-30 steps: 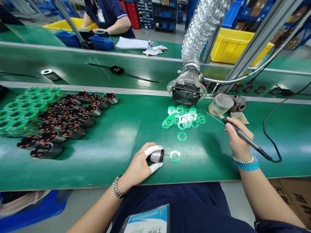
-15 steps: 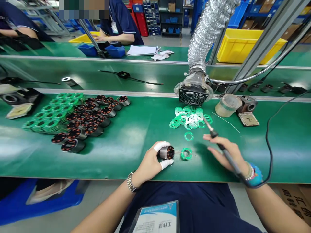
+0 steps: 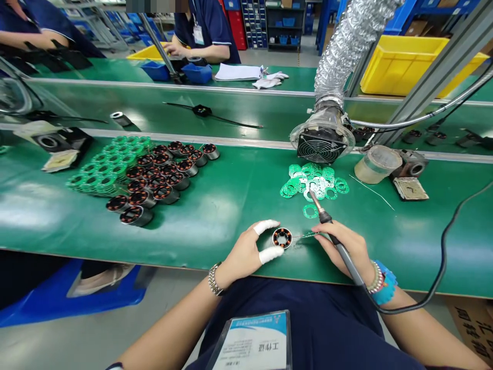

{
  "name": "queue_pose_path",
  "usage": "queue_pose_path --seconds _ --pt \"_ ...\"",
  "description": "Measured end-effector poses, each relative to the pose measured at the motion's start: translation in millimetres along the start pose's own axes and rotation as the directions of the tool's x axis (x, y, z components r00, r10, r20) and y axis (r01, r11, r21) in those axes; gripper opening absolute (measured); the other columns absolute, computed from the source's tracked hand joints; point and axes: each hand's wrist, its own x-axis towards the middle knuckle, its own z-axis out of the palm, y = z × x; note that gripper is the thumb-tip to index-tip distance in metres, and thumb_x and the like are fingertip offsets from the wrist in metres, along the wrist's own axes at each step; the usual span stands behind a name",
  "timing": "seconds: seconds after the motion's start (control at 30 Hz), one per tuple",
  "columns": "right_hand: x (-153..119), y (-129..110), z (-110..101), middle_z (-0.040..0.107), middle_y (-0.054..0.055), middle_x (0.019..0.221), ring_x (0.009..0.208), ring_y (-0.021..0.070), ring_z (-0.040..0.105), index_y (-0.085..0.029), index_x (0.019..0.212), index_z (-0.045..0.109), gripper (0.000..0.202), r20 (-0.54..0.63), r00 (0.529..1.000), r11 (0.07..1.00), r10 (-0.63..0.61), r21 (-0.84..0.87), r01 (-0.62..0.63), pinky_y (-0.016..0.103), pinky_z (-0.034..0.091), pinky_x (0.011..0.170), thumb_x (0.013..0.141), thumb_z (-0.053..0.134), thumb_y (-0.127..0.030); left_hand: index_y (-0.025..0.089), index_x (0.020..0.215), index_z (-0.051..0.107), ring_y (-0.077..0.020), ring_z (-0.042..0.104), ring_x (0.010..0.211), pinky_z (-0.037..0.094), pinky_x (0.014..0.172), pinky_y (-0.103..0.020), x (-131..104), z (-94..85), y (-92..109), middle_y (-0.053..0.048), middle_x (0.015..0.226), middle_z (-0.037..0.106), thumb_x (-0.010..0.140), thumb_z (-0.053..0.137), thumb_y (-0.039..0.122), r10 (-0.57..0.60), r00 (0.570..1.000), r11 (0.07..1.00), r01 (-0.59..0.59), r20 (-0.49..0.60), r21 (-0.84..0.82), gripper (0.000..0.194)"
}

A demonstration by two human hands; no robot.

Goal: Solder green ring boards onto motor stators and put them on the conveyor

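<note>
My left hand (image 3: 250, 246), with white covers on its thumb and a finger, is curled around a motor stator (image 3: 282, 238) at the bench's front. The stator's open ring of copper windings faces up toward me. Thin wires run from it to a green ring-shaped circuit board (image 3: 311, 234), seen nearly edge-on. The fingertips of my right hand (image 3: 344, 244) pinch that board's right edge. A soldering iron (image 3: 327, 221) also rests in my right hand, its tip pointing up and left over the loose boards. Another green ring board (image 3: 310, 211) lies flat just beyond.
Loose green ring boards (image 3: 308, 180) lie in a pile below a fume extractor fan (image 3: 321, 146). To the left stand rows of stators (image 3: 165, 172) beside stacked green boards (image 3: 103, 167). A round tub (image 3: 377, 164) and a soldering iron stand (image 3: 414, 172) are at right. The iron's cord (image 3: 442, 246) loops rightward.
My right hand has moved in and taken hold of the wired circuit board, tilting it edge-on. My left hand has turned the stator from its side to face up.
</note>
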Motion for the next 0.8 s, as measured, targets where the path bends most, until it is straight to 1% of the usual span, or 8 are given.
queue_pose_path --seconds 0.1,0.17,0.23,0.3,0.37,0.47,0.67,0.8 --pt "-1 -2 5 0.068 0.003 0.085 0.076 0.0171 0.066 -0.024 0.098 0.058 0.021 -0.04 0.995 0.996 0.093 0.021 -0.092 0.03 0.055 0.072 0.08 0.059 -0.014 0.02 0.12 0.05 -0.0252 0.057 0.107 0.045 0.093 -0.045 3 0.6 0 -0.011 0.116 0.06 0.074 0.066 0.04 0.02 1.0 0.998 -0.02 -0.014 0.052 0.053" --pt "-1 -7 7 0.068 0.003 0.089 0.074 0.0163 0.066 -0.024 0.099 0.056 0.021 -0.024 0.971 0.964 0.239 0.125 -0.235 0.031 0.056 0.07 0.079 0.06 -0.017 0.021 0.12 0.051 -0.0248 0.058 0.102 0.047 0.088 -0.044 4 4.4 -2 -0.01 0.111 0.062 0.071 0.069 0.04 0.051 0.999 0.994 -0.05 -0.005 0.098 0.056" --pt "0 -13 7 0.067 0.004 0.095 0.071 0.0153 0.067 -0.024 0.103 0.051 0.024 0.052 0.916 0.859 0.398 0.331 -0.392 0.029 0.058 0.064 0.08 0.058 -0.02 0.021 0.119 0.051 -0.0242 0.059 0.098 0.049 0.085 -0.043 4 8.5 -4 -0.009 0.108 0.063 0.07 0.07 0.04 0.067 0.998 0.99 -0.065 -0.016 0.126 0.056" --pt "4 -20 6 0.065 0.006 0.101 0.068 0.0137 0.066 -0.024 0.106 0.047 0.029 0.185 0.861 0.694 0.474 0.524 -0.494 0.028 0.059 0.059 0.08 0.058 -0.021 0.02 0.119 0.051 -0.024 0.059 0.097 0.049 0.084 -0.042 2 11.7 -6 -0.01 0.106 0.062 0.069 0.071 0.038 0.068 0.997 0.989 -0.062 -0.041 0.136 0.057" --pt "9 -25 3 0.063 0.008 0.107 0.068 0.0126 0.065 -0.024 0.106 0.045 0.032 0.297 0.839 0.573 0.455 0.623 -0.532 0.028 0.059 0.061 0.078 0.06 -0.021 0.02 0.119 0.05 -0.0241 0.059 0.097 0.049 0.084 -0.042 1 13.9 -6 -0.01 0.106 0.062 0.069 0.071 0.037 0.056 0.996 0.991 -0.047 -0.067 0.124 0.057" --pt "15 -26 0 0.059 0.01 0.114 0.078 0.0137 0.064 -0.024 0.107 0.046 0.033 0.386 0.839 0.512 0.385 0.666 -0.542 0.029 0.058 0.064 0.077 0.062 -0.021 0.019 0.116 0.051 -0.0254 0.058 0.098 0.049 0.084 -0.043 0 17.2 -3 -0.01 0.106 0.061 0.065 0.073 0.04 0.029 0.995 0.995 -0.02 -0.1 0.097 0.059" --pt "17 -18 8 0.058 0.007 0.11 0.097 0.0174 0.058 -0.026 0.109 0.045 0.04 0.406 0.88 0.544 0.247 0.694 -0.473 0.036 0.052 0.084 0.076 0.067 -0.025 0.017 0.106 0.054 -0.0251 0.057 0.094 0.049 0.082 -0.043 0 24.2 1 -0.01 0.101 0.06 0.067 0.072 0.04 0.009 0.984 0.992 0.014 -0.177 0.124 0.05" --pt "21 -19 17 0.058 0.007 0.108 0.101 0.0186 0.059 -0.027 0.108 0.043 0.038 0.331 0.89 0.537 0.313 0.711 -0.454 0.037 0.052 0.086 0.078 0.065 -0.029 0.018 0.108 0.055 -0.0241 0.056 0.095 0.048 0.083 -0.042 0 24.1 -2 -0.009 0.099 0.061 0.068 0.072 0.038 0.076 0.98 0.994 -0.06 -0.181 0.097 0.048"
